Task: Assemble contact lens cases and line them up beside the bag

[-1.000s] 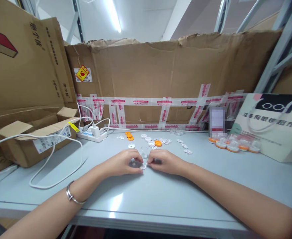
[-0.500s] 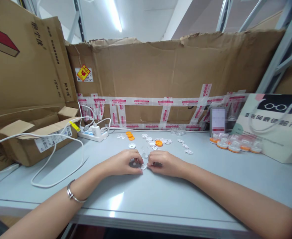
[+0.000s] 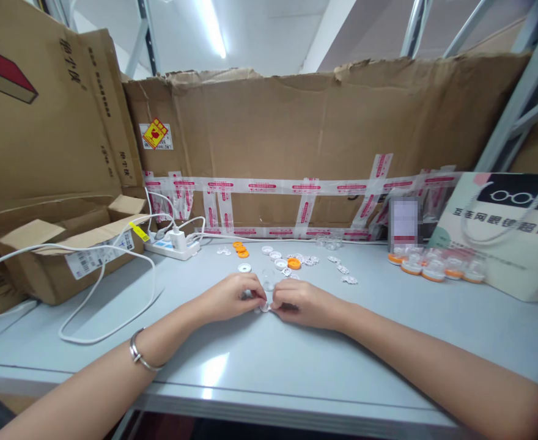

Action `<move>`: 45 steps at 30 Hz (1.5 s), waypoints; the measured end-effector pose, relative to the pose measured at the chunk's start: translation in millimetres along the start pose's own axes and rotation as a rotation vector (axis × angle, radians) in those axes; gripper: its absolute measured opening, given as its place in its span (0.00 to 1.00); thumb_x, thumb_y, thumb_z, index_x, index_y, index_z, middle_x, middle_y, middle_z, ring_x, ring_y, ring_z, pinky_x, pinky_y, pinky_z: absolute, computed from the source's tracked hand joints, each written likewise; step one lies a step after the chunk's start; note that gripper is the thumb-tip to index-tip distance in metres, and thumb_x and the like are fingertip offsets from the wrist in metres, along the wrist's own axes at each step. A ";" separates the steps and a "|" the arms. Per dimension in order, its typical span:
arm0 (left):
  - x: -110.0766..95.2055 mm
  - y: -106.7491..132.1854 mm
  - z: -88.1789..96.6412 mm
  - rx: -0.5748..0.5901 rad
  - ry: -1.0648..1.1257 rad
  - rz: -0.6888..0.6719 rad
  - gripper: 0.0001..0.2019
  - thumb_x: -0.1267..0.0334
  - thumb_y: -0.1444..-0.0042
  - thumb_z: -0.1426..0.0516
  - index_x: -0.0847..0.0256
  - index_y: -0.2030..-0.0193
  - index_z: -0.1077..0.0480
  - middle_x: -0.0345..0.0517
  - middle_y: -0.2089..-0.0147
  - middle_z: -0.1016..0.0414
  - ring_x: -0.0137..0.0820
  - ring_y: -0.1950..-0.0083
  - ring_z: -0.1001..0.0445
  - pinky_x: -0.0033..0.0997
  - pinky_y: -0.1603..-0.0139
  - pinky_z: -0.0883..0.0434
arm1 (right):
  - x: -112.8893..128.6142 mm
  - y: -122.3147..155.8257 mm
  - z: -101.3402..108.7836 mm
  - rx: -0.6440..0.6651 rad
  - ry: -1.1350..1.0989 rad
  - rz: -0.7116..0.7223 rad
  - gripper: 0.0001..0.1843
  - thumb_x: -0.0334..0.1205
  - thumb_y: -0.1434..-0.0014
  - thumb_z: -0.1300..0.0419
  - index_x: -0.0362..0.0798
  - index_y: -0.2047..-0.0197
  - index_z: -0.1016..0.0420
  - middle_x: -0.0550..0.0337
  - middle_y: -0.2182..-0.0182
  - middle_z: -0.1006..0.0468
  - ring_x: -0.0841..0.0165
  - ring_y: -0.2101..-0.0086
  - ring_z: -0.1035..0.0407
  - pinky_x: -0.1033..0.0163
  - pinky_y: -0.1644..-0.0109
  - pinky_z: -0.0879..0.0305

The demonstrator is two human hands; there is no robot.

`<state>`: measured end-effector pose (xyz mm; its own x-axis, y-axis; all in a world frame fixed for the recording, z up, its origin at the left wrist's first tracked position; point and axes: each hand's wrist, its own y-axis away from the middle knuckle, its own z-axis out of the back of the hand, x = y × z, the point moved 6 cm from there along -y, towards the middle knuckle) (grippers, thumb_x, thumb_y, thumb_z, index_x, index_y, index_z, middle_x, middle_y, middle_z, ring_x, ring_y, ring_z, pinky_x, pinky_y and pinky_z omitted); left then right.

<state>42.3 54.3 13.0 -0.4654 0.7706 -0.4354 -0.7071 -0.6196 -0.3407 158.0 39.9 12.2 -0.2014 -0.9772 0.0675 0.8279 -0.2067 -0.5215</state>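
Note:
Over the middle of the table, my left hand [image 3: 236, 297] pinches a small white piece [image 3: 265, 308] between thumb and fingertips. From the other side, my right hand [image 3: 306, 304] has its closed fingertips at the edge of that piece. The piece is too small and partly covered to tell its exact kind. Just behind the fingers stands a clear plastic dome [image 3: 268, 280]. A white ring-shaped disc [image 3: 244, 268] lies behind my left hand. Beyond my right hand are an orange ring-shaped cap [image 3: 294, 263] and a white disc [image 3: 280, 264].
Orange caps [image 3: 240, 250] sit farther back, left of white paper-like pieces [image 3: 342, 269]. Clear domes [image 3: 328, 242] stand by the cardboard wall [image 3: 273, 134]. At right, several dome-topped orange-and-white units [image 3: 433, 271] adjoin a paper bag [image 3: 493, 263]. A power strip [image 3: 172, 247] and cable lie left.
My left fingers have closed in more around the small white piece, and my right fingertips have come against its edge. The objects on the table stay in place.

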 end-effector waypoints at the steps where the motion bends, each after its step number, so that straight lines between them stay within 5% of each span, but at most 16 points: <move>1: -0.5 0.2 1.1 -0.002 -0.001 0.000 0.06 0.68 0.45 0.47 0.62 0.66 0.28 0.43 0.67 0.29 0.27 0.65 0.31 0.25 0.60 0.36 | 0.1 -0.2 -0.1 0.005 -0.001 -0.001 0.07 0.27 0.46 0.49 0.46 0.71 0.33 0.60 0.75 0.30 0.72 0.72 0.36 0.68 0.65 0.40; 21: -5.3 1.8 7.6 -0.045 -0.016 0.017 0.04 0.66 0.46 0.45 0.62 0.68 0.29 0.41 0.69 0.29 0.27 0.66 0.33 0.26 0.62 0.36 | -14.5 3.4 1.0 0.123 -0.126 -0.257 0.06 0.30 0.46 0.47 0.45 0.66 0.30 0.60 0.72 0.28 0.72 0.71 0.36 0.67 0.65 0.39; 45: -18.3 3.0 22.2 -0.160 0.038 -0.028 0.05 0.66 0.44 0.47 0.62 0.65 0.30 0.44 0.66 0.30 0.28 0.63 0.31 0.28 0.60 0.35 | -13.0 2.4 2.3 0.128 -0.162 -0.223 0.08 0.35 0.42 0.47 0.45 0.62 0.28 0.58 0.70 0.27 0.71 0.69 0.34 0.65 0.63 0.39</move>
<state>36.8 41.6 38.4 -0.4247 0.7834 -0.4538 -0.6240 -0.6165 -0.4803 163.8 52.0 12.0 -0.3083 -0.8998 0.3088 0.8340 -0.4118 -0.3673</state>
